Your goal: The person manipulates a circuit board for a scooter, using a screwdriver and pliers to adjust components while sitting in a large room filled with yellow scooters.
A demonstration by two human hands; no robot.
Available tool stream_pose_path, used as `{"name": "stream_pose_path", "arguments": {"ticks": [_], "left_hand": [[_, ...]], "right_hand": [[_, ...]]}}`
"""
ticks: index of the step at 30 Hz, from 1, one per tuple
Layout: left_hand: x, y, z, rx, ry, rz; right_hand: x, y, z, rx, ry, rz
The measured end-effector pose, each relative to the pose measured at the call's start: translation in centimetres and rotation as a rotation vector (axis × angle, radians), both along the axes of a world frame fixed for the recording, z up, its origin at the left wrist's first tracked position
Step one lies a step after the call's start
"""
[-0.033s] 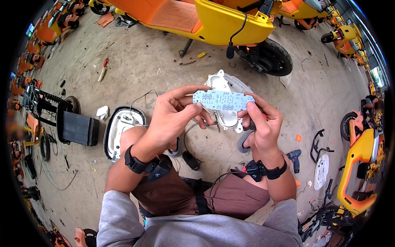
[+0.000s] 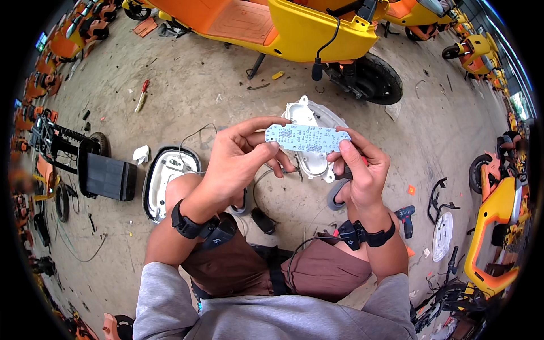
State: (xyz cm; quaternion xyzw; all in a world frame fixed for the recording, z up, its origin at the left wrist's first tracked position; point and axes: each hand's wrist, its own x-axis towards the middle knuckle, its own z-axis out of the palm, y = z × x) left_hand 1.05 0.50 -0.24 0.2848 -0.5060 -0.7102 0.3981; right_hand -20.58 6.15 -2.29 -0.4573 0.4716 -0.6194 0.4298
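A long, pale blue circuit board (image 2: pixel 307 137) with clipped corners is held up flat between my two hands, its component-dotted face toward me. My left hand (image 2: pixel 242 148) pinches its left end between thumb and fingers. At the other end, my right hand (image 2: pixel 361 161) grips it the same way, thumb on top. Behind and below the board lies a white plastic housing (image 2: pixel 313 163) with screw tabs, partly covered by the board and my fingers. A clear, curved cover (image 2: pixel 328 116) shows next to that housing.
A yellow and orange scooter (image 2: pixel 243 25) stands ahead. Left of me lie a black-rimmed white shell (image 2: pixel 154 190) and a red-handled screwdriver (image 2: pixel 143 94). On the right are a cordless drill (image 2: pixel 406 220), a white oval panel (image 2: pixel 442 237) and a black bracket (image 2: pixel 436 201). More scooters line both sides.
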Motion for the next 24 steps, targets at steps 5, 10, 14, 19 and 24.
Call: {"name": "stream_pose_path", "arguments": {"ticks": [5,10,14,19,24], "left_hand": [[-0.01,-0.01,0.16,0.017,-0.01,-0.006],[-0.02,-0.03,0.27,0.012,-0.018,0.003],[0.01,-0.07,-0.1,-0.002,-0.028,0.012],[-0.06,-0.13,-0.24,-0.02,-0.022,0.016],[0.08,-0.14,-0.47,-0.042,-0.025,0.025]], "right_hand": [[-0.01,0.02,0.18,0.007,0.006,-0.007],[-0.02,-0.02,0.02,0.007,0.005,-0.002],[-0.03,0.1,-0.17,0.014,0.016,-0.002],[0.0,0.1,-0.08,0.022,0.039,-0.013],[0.06,-0.02,0.11,0.025,0.031,0.003]]}}
